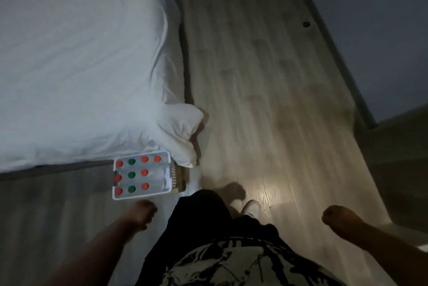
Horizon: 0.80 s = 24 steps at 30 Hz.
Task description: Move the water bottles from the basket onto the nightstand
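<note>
- Bottles (pixel 131 175), red- and green-capped, stood inside a white plastic basket (pixel 141 195) just beside the white bed (pixel 81 65).
- Left hand (pixel 141 212) and right hand (pixel 335 218) hung off the bed, fingers loosely curled, empty.

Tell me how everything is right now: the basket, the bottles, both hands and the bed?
basket: on the floor at the bed's corner, partly full, bare gap on its right side.
water bottles: upright in the basket, caps on, seven red, three green.
left hand: holds nothing, fingers loosely curled, near the basket, not touching it.
right hand: holds nothing, loosely curled.
bed: white cover on, bunched at the corner.
</note>
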Tool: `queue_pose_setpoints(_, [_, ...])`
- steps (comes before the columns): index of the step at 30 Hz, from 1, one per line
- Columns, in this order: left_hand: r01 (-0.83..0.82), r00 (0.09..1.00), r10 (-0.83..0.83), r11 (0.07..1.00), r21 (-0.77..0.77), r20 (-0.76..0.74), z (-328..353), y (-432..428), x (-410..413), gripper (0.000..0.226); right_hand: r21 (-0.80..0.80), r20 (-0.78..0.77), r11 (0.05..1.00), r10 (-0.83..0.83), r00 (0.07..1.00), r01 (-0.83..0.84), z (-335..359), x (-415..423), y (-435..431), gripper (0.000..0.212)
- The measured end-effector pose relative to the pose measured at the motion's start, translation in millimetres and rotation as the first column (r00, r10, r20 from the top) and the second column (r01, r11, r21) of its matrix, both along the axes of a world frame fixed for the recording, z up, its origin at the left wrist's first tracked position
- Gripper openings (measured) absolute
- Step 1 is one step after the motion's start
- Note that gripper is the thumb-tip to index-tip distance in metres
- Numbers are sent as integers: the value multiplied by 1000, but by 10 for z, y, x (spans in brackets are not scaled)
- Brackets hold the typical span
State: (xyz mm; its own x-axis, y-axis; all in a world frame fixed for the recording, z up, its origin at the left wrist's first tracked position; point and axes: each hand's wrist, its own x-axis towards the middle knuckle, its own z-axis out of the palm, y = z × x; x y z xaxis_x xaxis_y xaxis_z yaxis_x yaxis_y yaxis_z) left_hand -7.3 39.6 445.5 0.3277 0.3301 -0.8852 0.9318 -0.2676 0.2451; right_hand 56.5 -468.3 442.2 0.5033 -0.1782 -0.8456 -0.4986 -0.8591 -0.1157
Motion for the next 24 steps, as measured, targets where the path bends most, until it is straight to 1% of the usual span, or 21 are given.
queue_pose_setpoints(1, [5, 1000, -5, 1000, -20, 8, 81, -193, -13, 12, -16, 5, 999, 38, 999, -38, 16, 213, -13, 22])
queue_pose_setpoints(3, [4, 1000, -4, 1000, -22, 19, 14, -360, -101, 10, -13, 25, 993, 116, 993, -116, 33, 603, 70, 20])
queue_pose_setpoints(5, [-34, 999, 34, 999, 11, 16, -81, -459, -146, 8, 39, 46, 984, 171, 984, -173, 56, 944, 280, 16])
queue_pose_setpoints(7, [-36, 998, 35, 999, 13, 44, -123, -542, -181, 7, 103, 58, 968, 224, 973, -229, 55, 1214, 557, 13])
queue_pose_setpoints(10, [-62, 996, 60, 997, 38, 60, -279, -632, -223, 15, 151, 71, 918, 360, 930, -366, -11, 1529, 982, 8])
queue_pose_setpoints(12, [-106, 994, 105, 994, 34, 15, -416, -660, -267, 17, 154, 49, 862, 481, 875, -482, -45, 1708, 1222, 9])
queue_pose_setpoints(13, [-99, 995, 99, 995, 20, -3, -469, -670, -278, 18, 141, 29, 820, 556, 831, -554, -46, 1798, 1332, 14])
queue_pose_setpoints(15, [-118, 991, 118, 993, 7, -63, -526, -732, -289, 24, 115, 0, 707, 703, 712, -698, 16, 1972, 1539, 21])
queue_pose_setpoints(16, [-157, 983, 157, 988, 1, -93, -510, -763, -259, 27, 114, 13, 661, 746, 666, -742, 50, 2066, 1636, 19])
queue_pose_setpoints(18, [-175, 978, 173, 985, -3, -113, -501, -754, -152, 30, 126, 72, 623, 771, 633, -772, 123, 2279, 1822, 15])
queue_pose_setpoints(20, [-178, 982, 179, 984, 27, -61, -440, -689, 13, 27, 137, 127, 645, 741, 659, -752, 169, 2487, 1948, 18])
queue_pose_setpoints(21, [-198, 980, 198, 979, 48, 9, -390, -664, 117, 23, 156, 135, 666, 717, 684, -729, 183, 2582, 1984, 16])
queue_pose_setpoints(22, [-250, 966, 246, 967, 50, 81, -337, -645, 214, 20, 169, 134, 677, 704, 698, -716, 186, 2673, 1992, 14])
queue_pose_setpoints(24, [-423, 886, 405, 905, 38, 225, -241, -611, 381, 15, 132, 117, 649, 740, 662, -749, 136, 2841, 1978, 15])
